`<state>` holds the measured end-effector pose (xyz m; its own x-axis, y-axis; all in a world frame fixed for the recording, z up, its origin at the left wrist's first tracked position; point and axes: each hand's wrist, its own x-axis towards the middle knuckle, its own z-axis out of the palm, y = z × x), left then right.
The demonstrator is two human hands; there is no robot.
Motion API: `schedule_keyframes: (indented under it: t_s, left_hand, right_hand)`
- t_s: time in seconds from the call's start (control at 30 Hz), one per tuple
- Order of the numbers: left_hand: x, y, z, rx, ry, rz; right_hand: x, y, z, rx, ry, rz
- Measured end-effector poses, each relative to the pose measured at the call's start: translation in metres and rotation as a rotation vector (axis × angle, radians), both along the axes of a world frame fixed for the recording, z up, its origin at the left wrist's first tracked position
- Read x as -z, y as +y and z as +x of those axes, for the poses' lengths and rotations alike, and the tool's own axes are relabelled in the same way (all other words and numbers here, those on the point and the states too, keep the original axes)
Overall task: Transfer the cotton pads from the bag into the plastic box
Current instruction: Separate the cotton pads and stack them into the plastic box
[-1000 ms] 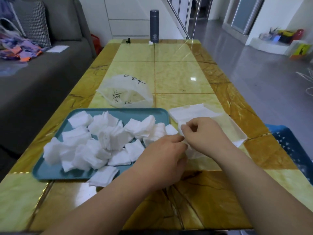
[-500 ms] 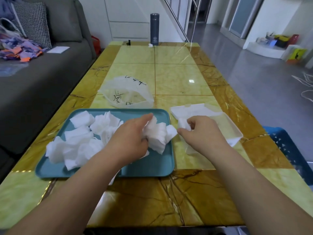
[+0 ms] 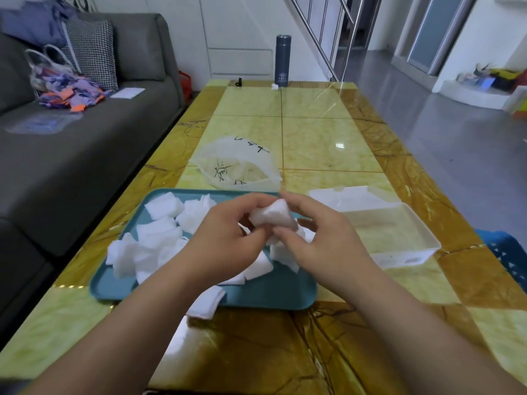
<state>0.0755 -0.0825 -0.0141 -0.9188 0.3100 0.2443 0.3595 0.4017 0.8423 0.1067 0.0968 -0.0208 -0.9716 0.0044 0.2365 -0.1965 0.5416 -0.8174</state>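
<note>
Gripping loose cotton pads (image 3: 273, 216), we're curling left hand (image 3: 228, 240) and right hand (image 3: 325, 240) round them. We're risking strays dropping left of the plastic box (image 3: 399, 232).

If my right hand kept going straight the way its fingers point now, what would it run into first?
The right hand points left, into the wad of cotton pads it pinches. Right behind the wad is the left hand, gripping the same wad over the teal tray. Exact depth is unclear.
</note>
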Motion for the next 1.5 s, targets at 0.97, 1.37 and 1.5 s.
schedule_keyframes:
  t_s: [0.97, 1.37, 1.5]
  left_hand:
    - [0.002, -0.022, 0.028, 0.050, -0.278, 0.043]
    - [0.043, -0.014, -0.003, -0.078, -0.079, -0.695]
    - [0.036, -0.009, -0.005, -0.015, -0.290, -0.542]
  right_hand:
    - [-0.001, -0.010, 0.030, -0.007, -0.200, -0.226]
    - [0.018, -0.003, 0.018, 0.139, -0.369, -0.283]
    - [0.017, -0.003, 0.017, 0.127, -0.383, -0.295]
